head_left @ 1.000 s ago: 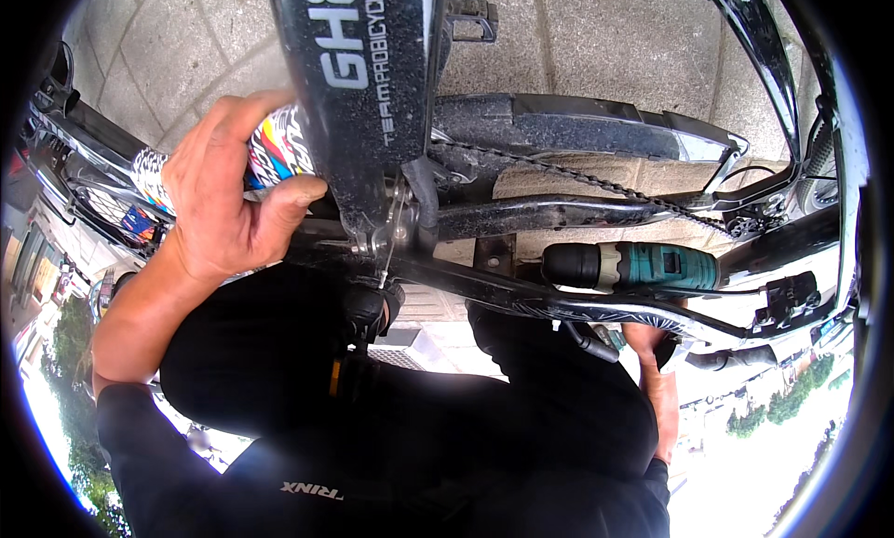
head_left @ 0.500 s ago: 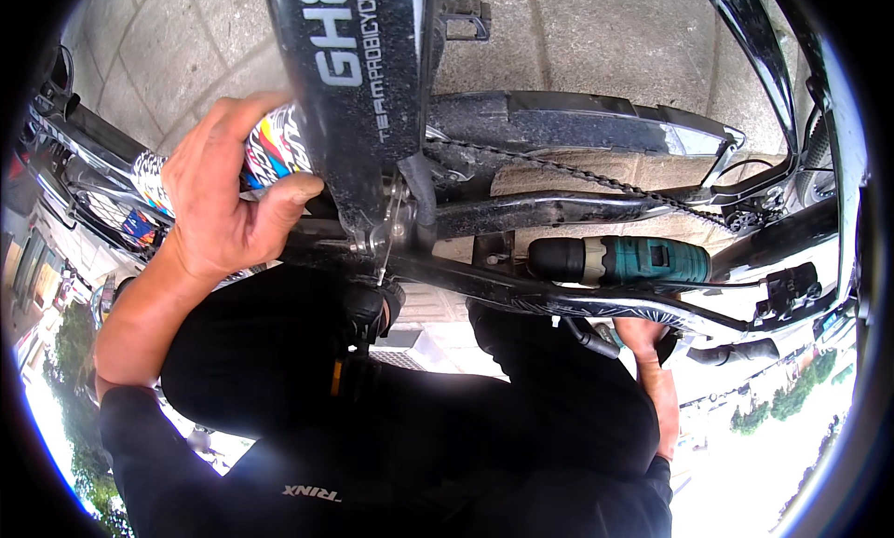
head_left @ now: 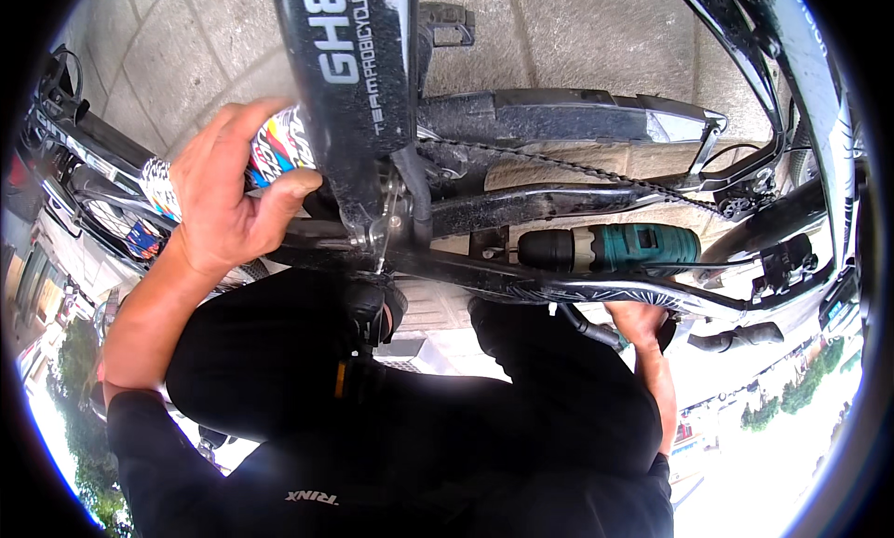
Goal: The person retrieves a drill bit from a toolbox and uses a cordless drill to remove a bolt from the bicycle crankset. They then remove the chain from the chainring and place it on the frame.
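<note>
In the head view, we had our left hand (head_left: 228, 189) over a brightly patterned tube (head_left: 279, 156) of the bicycle, fingers clamped on its far side and thumb on the near side. Our right hand (head_left: 638, 322) was below a black lower bar (head_left: 596, 292), at the grip of the green drill (head_left: 647, 246). The bar hid much of that grip, but the fingers appeared closed around it.

The drill lay level just above the bar in the picture, its black chuck (head_left: 545, 249) pointing left toward a small dark bracket (head_left: 490, 243). Beyond it, a black chain guard (head_left: 559, 117) and the chain (head_left: 577, 168) ran across, with pavement (head_left: 624, 26) behind.

We judged the tight space the main hazard. A tilted wrist could have knocked the drill body against the bar, scuffing it, or set the tip askew so that it skidded off the bracket. If our left hand had loosened, the bicycle might have shifted under the drill's push; a sudden twist could also have strained our hidden wrist.
</note>
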The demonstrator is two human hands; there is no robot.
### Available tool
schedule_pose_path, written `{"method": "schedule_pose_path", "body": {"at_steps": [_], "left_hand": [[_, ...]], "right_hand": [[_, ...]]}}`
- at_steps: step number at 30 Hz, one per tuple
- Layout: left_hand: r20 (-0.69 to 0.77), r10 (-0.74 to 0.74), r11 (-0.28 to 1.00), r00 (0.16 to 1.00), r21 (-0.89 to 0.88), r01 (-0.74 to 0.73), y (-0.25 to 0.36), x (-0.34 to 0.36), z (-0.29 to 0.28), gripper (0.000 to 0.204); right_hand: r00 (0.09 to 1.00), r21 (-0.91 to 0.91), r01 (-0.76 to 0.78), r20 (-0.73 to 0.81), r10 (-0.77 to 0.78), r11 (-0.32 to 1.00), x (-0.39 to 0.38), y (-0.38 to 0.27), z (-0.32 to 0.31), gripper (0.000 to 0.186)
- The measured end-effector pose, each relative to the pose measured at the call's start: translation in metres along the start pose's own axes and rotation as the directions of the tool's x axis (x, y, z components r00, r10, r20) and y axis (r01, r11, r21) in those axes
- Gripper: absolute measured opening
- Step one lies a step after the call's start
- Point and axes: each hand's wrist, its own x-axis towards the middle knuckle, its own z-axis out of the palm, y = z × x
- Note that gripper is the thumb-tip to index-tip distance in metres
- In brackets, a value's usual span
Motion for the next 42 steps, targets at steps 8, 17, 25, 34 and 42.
{"method": "schedule_pose_path", "body": {"at_steps": [8, 17, 25, 34, 42], "left_hand": [[-0.043, -0.010, 1.000, 0.999, 0.002, 0.010, 0.006, -0.002, -0.002, 0.051], [-0.060, -0.020, 0.999, 0.998, 0.026, 0.022, 0.007, -0.010, -0.001, 0.051], [-0.136, -0.005, 1.000, 0.991, 0.027, 0.009, 0.008, -0.012, 0.002, 0.048], [-0.147, -0.036, 0.999, 0.988, 0.028, 0.041, 0.013, -0.016, 0.003, 0.047], [-0.134, -0.011, 0.997, 0.991, 0.077, 0.021, 0.015, -0.013, 0.002, 0.048]], "right_hand": [[0.962, 0.253, -0.273, 0.070, 0.263, 0.928, 0.010, -0.011, 0.003, 0.018], [0.983, 0.507, -0.158, -0.004, 0.186, 0.847, 0.011, -0.014, 0.004, 0.011], [0.933, 0.392, -0.294, -0.078, 0.350, 0.872, -0.001, -0.010, 0.006, 0.039], [0.904, 0.646, -0.264, -0.092, 0.417, 0.716, -0.033, 0.036, 0.013, 0.030], [0.891, 0.800, -0.336, 0.099, 0.442, 0.498, -0.051, 0.075, 0.045, 0.042]]}}
